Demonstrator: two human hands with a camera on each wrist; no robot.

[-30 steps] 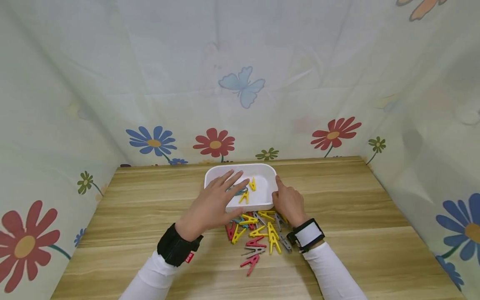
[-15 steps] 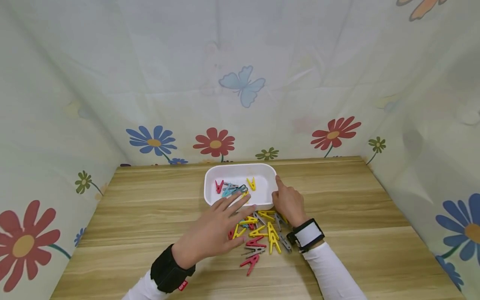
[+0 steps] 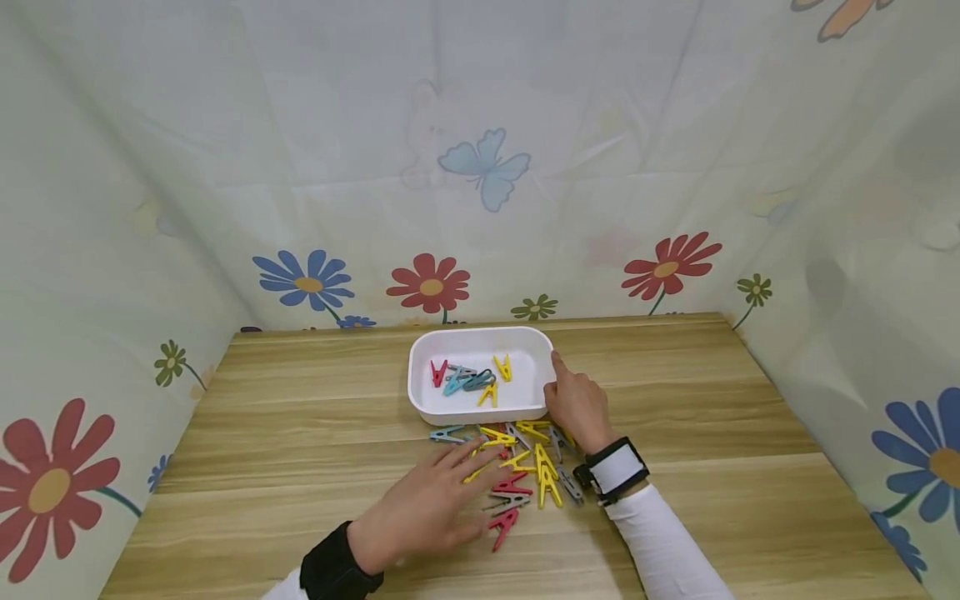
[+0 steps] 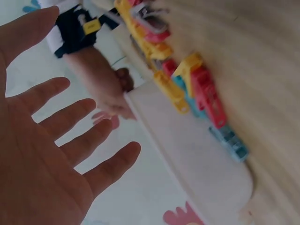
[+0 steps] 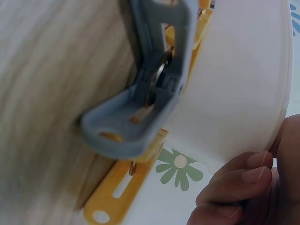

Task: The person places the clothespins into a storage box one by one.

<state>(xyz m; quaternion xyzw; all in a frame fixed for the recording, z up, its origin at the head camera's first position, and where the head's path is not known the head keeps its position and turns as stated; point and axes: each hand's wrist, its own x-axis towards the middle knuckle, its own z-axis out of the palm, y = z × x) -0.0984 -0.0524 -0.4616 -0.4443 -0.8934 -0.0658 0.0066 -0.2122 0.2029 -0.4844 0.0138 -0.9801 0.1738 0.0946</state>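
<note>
A white plastic tray (image 3: 528, 379) holds several clothespins: red, grey, blue and yellow. In front of it lies a loose heap of clothespins, with a yellow clothespin (image 3: 547, 479) and a red clothespin (image 3: 504, 525) among them. My left hand (image 3: 423, 508) hovers over the heap's left side; its fingers (image 4: 110, 166) are spread and nothing is in the palm. At the tray's right end my right hand (image 3: 581, 408) grips the rim, its fingers (image 5: 234, 185) curled by the wall. A grey clothespin (image 5: 145, 89) lies close to the right wrist camera.
The wood-grain table (image 3: 315, 400) extends to both sides of the tray. A flower-printed curtain (image 3: 480, 242) stands behind it and along the sides. A blue clothespin (image 3: 447, 434) lies by the tray's front left corner.
My left hand has drawn back from over the tray toward me, down over the heap. The clothespins in the tray are now uncovered. My right hand has stayed at the rim.
</note>
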